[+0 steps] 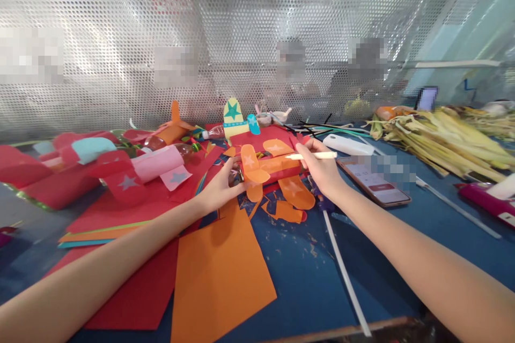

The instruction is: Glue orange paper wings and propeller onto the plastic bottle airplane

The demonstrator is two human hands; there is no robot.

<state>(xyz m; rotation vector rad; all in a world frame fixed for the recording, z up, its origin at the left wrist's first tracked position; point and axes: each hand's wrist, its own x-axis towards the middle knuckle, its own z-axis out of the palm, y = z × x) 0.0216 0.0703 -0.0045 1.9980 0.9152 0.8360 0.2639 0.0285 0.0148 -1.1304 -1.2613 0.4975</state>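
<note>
An orange-and-red paper airplane (277, 165), with star shapes on its orange wing and tail pieces, sits at the middle of the work area. My left hand (223, 185) grips its left end, where a bit of dark bottle shows between the fingers. A slim cream-coloured pen (322, 155) is pinched in my right hand (324, 171), its tip pointing left over the plane's body. The right fingertips are at the plane's right end; whether they also press on it I cannot tell. Orange paper scraps (285, 211) lie just below the plane.
Orange sheet (223, 278) and red sheets (137, 300) lie in front. Other paper planes (161, 163) crowd the left. On the right are a phone (376, 182), a dark glue gun (325, 202) with a long white stick, and dry husks (446, 134). A perforated metal screen (241, 27) stands behind.
</note>
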